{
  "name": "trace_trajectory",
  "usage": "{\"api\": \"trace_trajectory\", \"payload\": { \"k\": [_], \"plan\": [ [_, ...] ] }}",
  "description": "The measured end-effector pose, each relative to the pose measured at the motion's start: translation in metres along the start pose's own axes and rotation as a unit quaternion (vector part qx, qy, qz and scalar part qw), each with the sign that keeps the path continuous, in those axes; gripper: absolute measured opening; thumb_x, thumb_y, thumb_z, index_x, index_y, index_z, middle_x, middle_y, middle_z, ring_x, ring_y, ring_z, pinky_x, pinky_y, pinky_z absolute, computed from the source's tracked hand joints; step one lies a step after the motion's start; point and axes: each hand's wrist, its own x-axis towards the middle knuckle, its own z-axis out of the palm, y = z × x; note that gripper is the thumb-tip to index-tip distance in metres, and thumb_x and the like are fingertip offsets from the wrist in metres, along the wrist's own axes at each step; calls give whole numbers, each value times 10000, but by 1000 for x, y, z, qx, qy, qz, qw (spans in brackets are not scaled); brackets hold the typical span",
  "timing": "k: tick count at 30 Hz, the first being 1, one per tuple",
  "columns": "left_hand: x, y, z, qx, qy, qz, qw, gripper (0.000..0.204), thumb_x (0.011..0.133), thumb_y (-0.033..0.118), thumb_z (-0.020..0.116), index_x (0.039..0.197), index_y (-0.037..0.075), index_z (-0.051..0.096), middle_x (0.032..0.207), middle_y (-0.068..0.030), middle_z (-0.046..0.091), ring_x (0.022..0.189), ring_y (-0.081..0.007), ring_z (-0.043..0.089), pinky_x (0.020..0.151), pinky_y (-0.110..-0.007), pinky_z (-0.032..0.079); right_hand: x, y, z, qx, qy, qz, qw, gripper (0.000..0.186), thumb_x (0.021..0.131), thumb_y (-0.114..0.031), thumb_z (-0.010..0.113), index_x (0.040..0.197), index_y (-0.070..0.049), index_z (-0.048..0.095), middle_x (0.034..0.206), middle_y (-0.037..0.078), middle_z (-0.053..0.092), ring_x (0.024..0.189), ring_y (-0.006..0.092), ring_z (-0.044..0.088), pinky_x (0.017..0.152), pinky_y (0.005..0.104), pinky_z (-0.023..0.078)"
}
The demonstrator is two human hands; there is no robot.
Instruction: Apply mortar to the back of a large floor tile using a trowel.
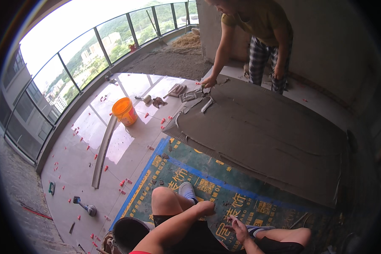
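Observation:
My left hand (206, 208) rests near my bent left knee; it looks rounded and its fingers cannot be made out. Lower and further right, my right hand (240, 230) is held over the green printed floor covering (186, 178), empty, fingers apart. Ahead of both hands lies a large slab coated with grey mortar (266, 127). At its far left corner a co-worker (258, 25) bends down, one hand (208, 81) at a flat trowel (192, 95). A curl of mortar (207, 104) stands up beside the trowel.
Glossy tiles (82, 161) with red levelling clips spread left. On them are an orange bucket (125, 111), a long straightedge (104, 152), a mallet (144, 98), another trowel (176, 89) and a blue-black tool (85, 206). A dark bucket (129, 233) stands by my left leg. A glass railing (98, 46) runs behind.

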Motion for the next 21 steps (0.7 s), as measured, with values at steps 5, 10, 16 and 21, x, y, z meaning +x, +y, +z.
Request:
{"api": "trace_trajectory", "payload": {
  "k": [5,10,16,21],
  "plan": [
    [-1,0,-1,-9,-1,-7,1000,362,771,299,555,888,-26,661,896,-217,650,865,-353,633,755,-419,499,-1,-3,2,-7,1,-3,1000,766,918,-545,407,1385,47,272,1305,142,436,1049,226,569,915,311,419],
    [-2,1,-2,2,-1,4,1000,365,771,302,553,893,-24,661,905,-216,651,870,-352,633,761,-421,498,-1,0,1,-4,-1,-9,1000,754,920,-536,411,1385,42,276,1305,138,435,1047,225,571,910,310,425],
    [-2,2,-3,11,-9,-4,1000,372,781,308,551,901,-27,659,909,-215,652,875,-350,633,766,-420,498,2,5,-2,-7,-7,-22,1000,749,922,-531,412,1385,41,275,1305,140,431,1040,228,573,910,313,430],
    [-2,1,-3,9,-12,-5,1000,379,790,316,551,907,-28,657,908,-213,653,876,-351,634,765,-421,500,2,5,-1,-6,-8,-25,1000,752,921,-531,410,1384,46,274,1302,145,430,1034,234,575,912,312,429]
  ]
}}
